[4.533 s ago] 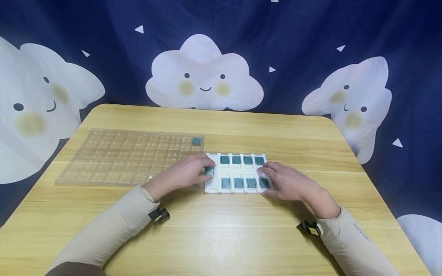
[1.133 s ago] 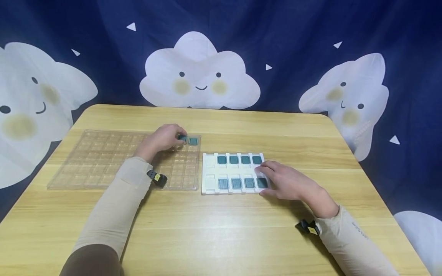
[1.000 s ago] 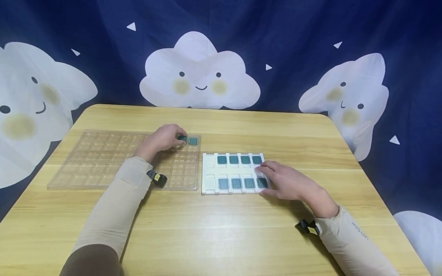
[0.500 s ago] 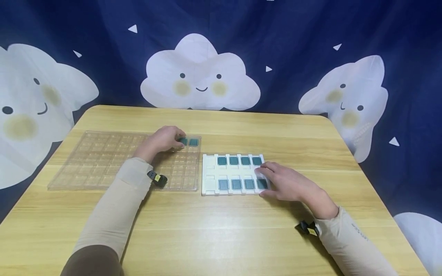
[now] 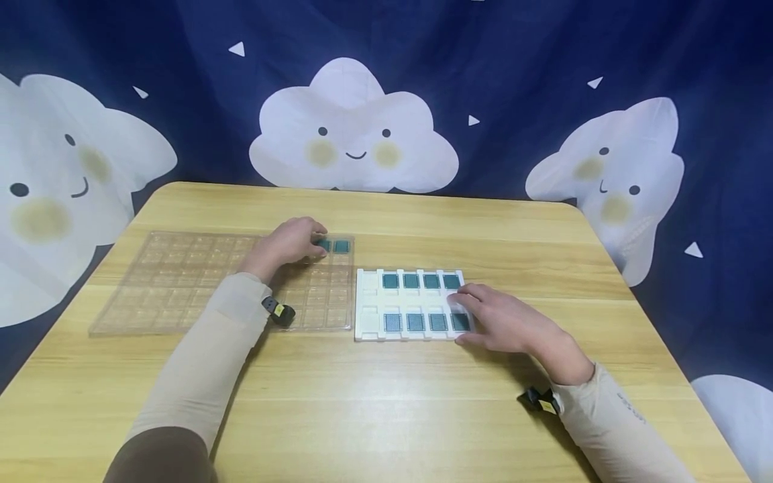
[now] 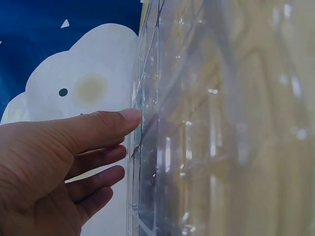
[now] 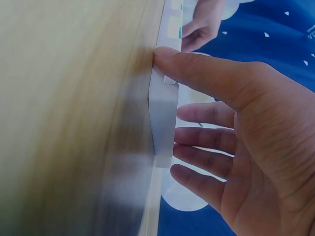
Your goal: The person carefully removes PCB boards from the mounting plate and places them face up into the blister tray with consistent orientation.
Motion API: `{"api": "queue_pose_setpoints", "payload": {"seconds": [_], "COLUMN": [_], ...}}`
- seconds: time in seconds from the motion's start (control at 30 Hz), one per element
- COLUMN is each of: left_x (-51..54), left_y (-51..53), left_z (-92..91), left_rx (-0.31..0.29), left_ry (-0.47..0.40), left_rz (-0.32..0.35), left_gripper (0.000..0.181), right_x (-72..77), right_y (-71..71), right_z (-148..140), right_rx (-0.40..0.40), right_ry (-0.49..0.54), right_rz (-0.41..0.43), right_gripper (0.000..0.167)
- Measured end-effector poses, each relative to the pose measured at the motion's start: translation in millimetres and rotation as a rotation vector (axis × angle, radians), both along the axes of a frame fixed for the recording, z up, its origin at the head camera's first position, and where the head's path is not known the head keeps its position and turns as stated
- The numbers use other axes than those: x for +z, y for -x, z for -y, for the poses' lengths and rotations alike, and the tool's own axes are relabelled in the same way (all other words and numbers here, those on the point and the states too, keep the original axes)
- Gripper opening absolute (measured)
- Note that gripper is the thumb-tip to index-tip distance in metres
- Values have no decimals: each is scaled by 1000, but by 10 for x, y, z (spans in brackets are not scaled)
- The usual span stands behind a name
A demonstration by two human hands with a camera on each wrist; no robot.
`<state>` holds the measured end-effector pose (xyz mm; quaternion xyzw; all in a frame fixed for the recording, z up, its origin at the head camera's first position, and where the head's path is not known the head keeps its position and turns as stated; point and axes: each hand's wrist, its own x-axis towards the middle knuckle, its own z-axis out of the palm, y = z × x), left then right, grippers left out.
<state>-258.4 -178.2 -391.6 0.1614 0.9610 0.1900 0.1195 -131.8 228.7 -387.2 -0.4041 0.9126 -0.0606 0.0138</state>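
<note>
My left hand (image 5: 290, 241) is over the far right of a clear plastic tray (image 5: 308, 318) with many compartments. Its thumb and fingers stand apart beside a dark green square chip (image 5: 325, 245) lying in a back-row cell; in the left wrist view the thumb (image 6: 129, 117) meets the tray's surface. To the right of that chip is another green chip (image 5: 341, 247). My right hand (image 5: 498, 318) rests at the right end of a white tray (image 5: 370, 305), thumb (image 7: 170, 53) against its near edge and fingers fairly straight at its top. Several green chips (image 5: 415, 322) sit there in two rows.
The wooden table (image 5: 374, 416) carries both trays, the white one just right of the clear one. A dark blue curtain (image 5: 513, 54) with cloud prints hangs behind the table's far edge.
My left hand has carried a chip from the white tray's left end to the clear tray's back row and loosened its fingers from it. The right hand has stayed at the white tray.
</note>
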Motion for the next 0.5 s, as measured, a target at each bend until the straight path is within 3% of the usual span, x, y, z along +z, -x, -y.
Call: {"api": "queue_pose_setpoints", "payload": {"seconds": [0.5], "left_x": [67], "left_y": [-169], "left_z": [-125], "left_rx": [-38], "left_ry": [-58], "left_rz": [-46], "left_gripper": [55], "right_x": [-20], "right_y": [24], "right_z": [-20], "right_rx": [9], "right_ry": [10], "right_rz": [4], "right_gripper": [70]}}
